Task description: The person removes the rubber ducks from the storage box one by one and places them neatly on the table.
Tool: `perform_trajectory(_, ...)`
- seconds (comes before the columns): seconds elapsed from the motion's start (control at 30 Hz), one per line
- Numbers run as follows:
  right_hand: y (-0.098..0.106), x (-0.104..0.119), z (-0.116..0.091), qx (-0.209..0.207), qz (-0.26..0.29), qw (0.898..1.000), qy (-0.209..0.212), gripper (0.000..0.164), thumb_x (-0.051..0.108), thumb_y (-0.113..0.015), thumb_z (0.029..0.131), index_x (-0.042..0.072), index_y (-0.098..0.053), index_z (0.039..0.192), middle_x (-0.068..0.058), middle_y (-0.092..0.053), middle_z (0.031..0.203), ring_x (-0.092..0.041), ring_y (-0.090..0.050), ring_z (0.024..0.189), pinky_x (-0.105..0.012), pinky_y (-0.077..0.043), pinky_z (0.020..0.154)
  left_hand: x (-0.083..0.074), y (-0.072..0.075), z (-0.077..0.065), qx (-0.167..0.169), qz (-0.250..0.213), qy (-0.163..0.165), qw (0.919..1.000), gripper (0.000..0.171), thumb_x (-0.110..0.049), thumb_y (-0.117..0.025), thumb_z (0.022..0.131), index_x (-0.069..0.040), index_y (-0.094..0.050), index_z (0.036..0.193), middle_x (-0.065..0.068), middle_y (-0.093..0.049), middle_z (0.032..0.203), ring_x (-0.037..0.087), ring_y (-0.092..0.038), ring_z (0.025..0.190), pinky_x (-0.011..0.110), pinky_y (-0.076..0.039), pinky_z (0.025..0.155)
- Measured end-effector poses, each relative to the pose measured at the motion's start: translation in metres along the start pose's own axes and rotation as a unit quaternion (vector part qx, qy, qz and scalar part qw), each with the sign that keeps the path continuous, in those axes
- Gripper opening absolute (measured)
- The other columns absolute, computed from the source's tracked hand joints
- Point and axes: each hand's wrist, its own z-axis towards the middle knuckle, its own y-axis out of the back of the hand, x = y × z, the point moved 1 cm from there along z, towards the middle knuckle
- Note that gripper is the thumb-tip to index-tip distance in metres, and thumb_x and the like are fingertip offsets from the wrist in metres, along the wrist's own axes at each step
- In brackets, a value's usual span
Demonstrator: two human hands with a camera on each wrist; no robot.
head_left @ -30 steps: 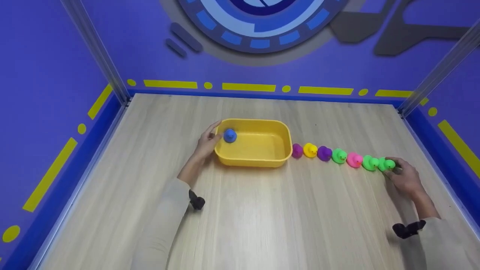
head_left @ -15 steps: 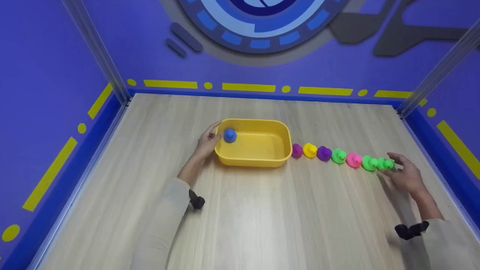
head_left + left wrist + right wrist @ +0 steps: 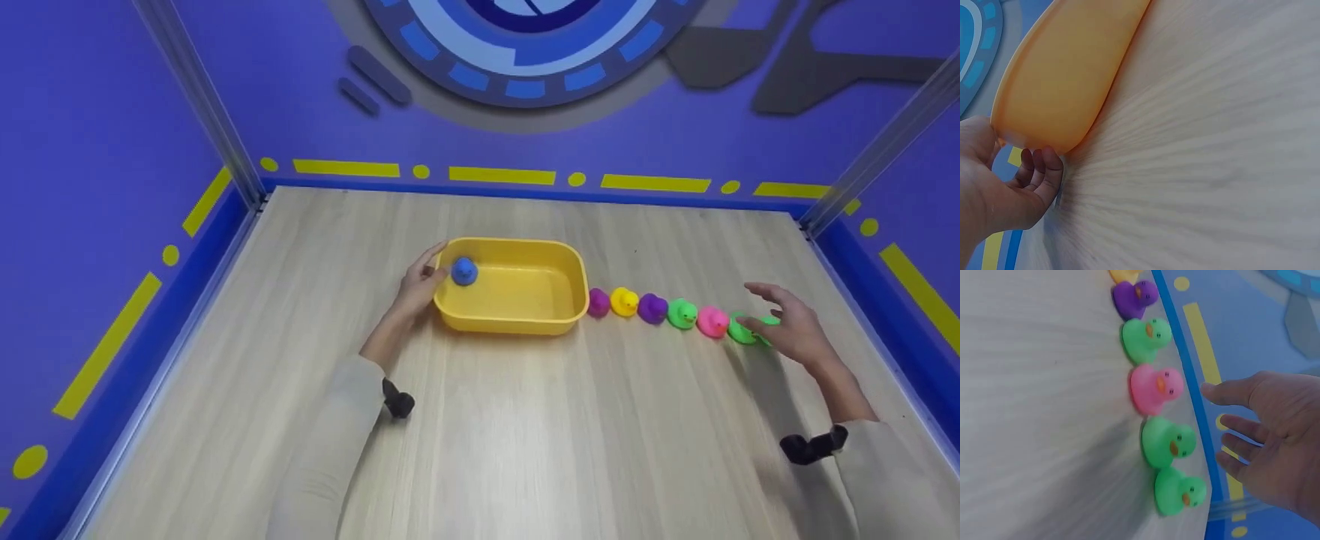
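Note:
My left hand (image 3: 418, 289) grips the left end of a yellow plastic tub (image 3: 510, 327), thumb over its rim and fingers outside, curled against the end wall in the left wrist view. Inside the tub near that thumb sits a blue rubber duck (image 3: 464, 271). My right hand (image 3: 796, 330) hovers above the right end of a row of rubber ducks, fingers spread and holding nothing. Two green ducks, one (image 3: 1169, 441) and the end one (image 3: 1176, 492), lie beneath it, partly hidden in the head view. Beside them stands a pink duck (image 3: 712, 322).
Running left to the tub, the row continues with a green duck (image 3: 682, 313), a dark purple duck (image 3: 652, 308), a yellow duck (image 3: 624, 301) and a magenta duck (image 3: 598, 302) close by the tub wall. Blue panels (image 3: 525, 150) enclose the wooden table (image 3: 510, 420) on three sides.
My right hand has let go of the end green duck, lifted and shifted left over the row, its fingers opening. The left hand keeps its grip on the tub.

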Motion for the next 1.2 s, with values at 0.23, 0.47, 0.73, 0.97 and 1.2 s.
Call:
perform_trajectory(0.23, -0.011, 0.022, 0.014, -0.009, 0.016, 0.999, 0.027, 0.060, 0.008, -0.070, 0.096, -0.009, -0.044, 0.147, -0.036, -0.042, 0.148, -0.057, -0.036, 0.137, -0.072, -0.035, 0.105, 0.000, 0.000, 0.000, -0.003, -0.005, -0.023, 0.9997, 0.052, -0.022, -0.056, 0.106, -0.026, -0.043, 0.156, 0.006, -0.049, 0.109, 0.019, -0.048, 0.097, 0.022, -0.046, 0.075)
perform_trajectory(0.47, -0.029, 0.043, 0.026, -0.015, 0.027, 0.998, 0.059, 0.055, 0.008, -0.070, 0.096, -0.007, -0.048, 0.144, -0.032, -0.047, 0.147, -0.052, -0.041, 0.137, -0.066, -0.036, 0.106, -0.001, -0.001, 0.000, -0.005, -0.001, -0.013, 0.9999, 0.052, -0.025, -0.056, 0.105, -0.030, -0.043, 0.156, 0.005, -0.048, 0.111, 0.018, -0.048, 0.098, 0.021, -0.046, 0.075)
perform_trajectory(0.73, -0.048, 0.069, 0.043, 0.007, 0.058, 0.996, 0.069, 0.054, 0.011, -0.068, 0.099, -0.004, -0.047, 0.146, -0.029, -0.046, 0.149, -0.050, -0.042, 0.138, -0.066, -0.037, 0.110, 0.000, 0.000, 0.000, -0.006, 0.005, -0.007, 0.9999, 0.053, -0.026, -0.056, 0.105, -0.031, -0.042, 0.156, 0.006, -0.049, 0.111, 0.017, -0.047, 0.098, 0.022, -0.046, 0.075)
perform_trajectory(0.97, -0.066, 0.095, 0.057, 0.030, 0.082, 0.993, 0.076, 0.051, 0.011, -0.066, 0.100, -0.001, -0.049, 0.146, -0.025, -0.051, 0.148, -0.043, -0.049, 0.135, -0.060, -0.041, 0.111, 0.001, -0.001, -0.001, -0.003, 0.009, -0.015, 0.9998, 0.053, -0.025, -0.055, 0.106, -0.031, -0.042, 0.156, 0.007, -0.050, 0.111, 0.018, -0.049, 0.098, 0.021, -0.046, 0.074)
perform_trajectory(1.2, -0.081, 0.125, 0.075, 0.064, 0.100, 0.989, 0.094, 0.047, 0.010, -0.065, 0.100, 0.001, -0.051, 0.144, -0.022, -0.054, 0.145, -0.039, -0.054, 0.132, -0.057, -0.045, 0.110, -0.001, 0.001, -0.001, -0.009, 0.018, -0.026, 0.9995, 0.052, -0.023, -0.056, 0.106, -0.029, -0.044, 0.156, 0.007, -0.052, 0.109, 0.020, -0.051, 0.098, 0.021, -0.046, 0.073)
